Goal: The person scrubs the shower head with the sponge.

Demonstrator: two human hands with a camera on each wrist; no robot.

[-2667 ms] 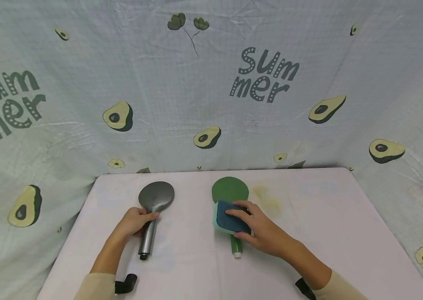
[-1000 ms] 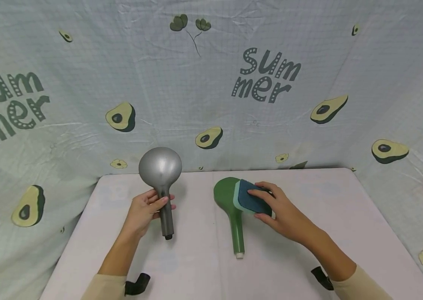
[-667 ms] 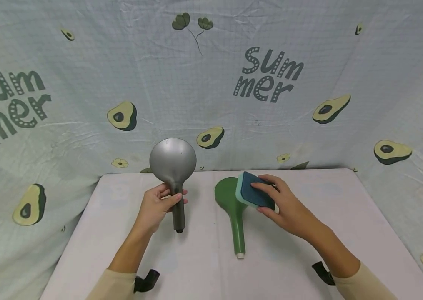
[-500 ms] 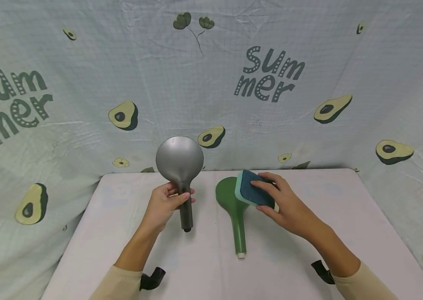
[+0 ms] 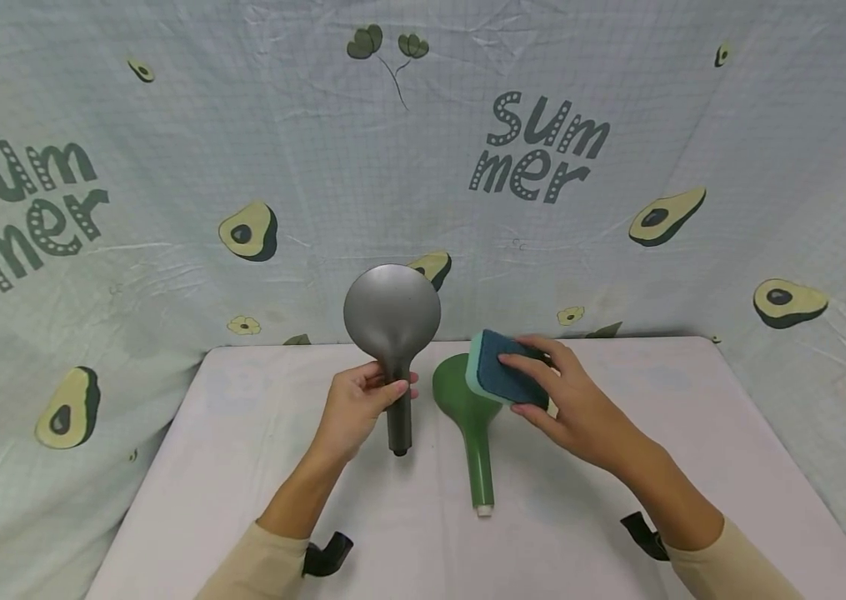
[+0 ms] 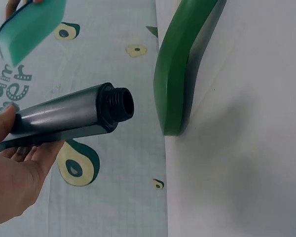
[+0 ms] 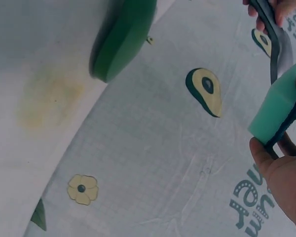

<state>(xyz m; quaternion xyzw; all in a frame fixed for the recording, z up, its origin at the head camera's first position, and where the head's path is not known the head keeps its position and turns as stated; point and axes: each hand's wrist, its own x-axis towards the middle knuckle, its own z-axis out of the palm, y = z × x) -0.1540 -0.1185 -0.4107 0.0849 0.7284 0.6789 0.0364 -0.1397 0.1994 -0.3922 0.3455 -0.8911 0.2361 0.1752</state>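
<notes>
My left hand [image 5: 362, 404] grips a grey shower head [image 5: 392, 312] by its handle and holds it raised over the table, round head up. The threaded end of the handle [image 6: 121, 104] points toward the table in the left wrist view. My right hand [image 5: 568, 404] pinches a sponge [image 5: 508, 367], dark blue on one face and light green on the other, between thumb and fingers. The sponge is raised and overlaps the head of a green shower head [image 5: 477, 442] in the head view. That green one lies on the table between my hands, its handle toward me.
The table is covered with a pale pink cloth [image 5: 242, 433]. A yellowish stain [image 7: 52, 96] marks it beside the green shower head. Behind hangs a patterned curtain [image 5: 317, 167]. Black camera mounts [image 5: 328, 554] sit at both wrists.
The left hand has lifted the grey shower head off the table and carried it right, toward the sponge. The right hand has raised the sponge from the green shower head's neck, slightly rightward.
</notes>
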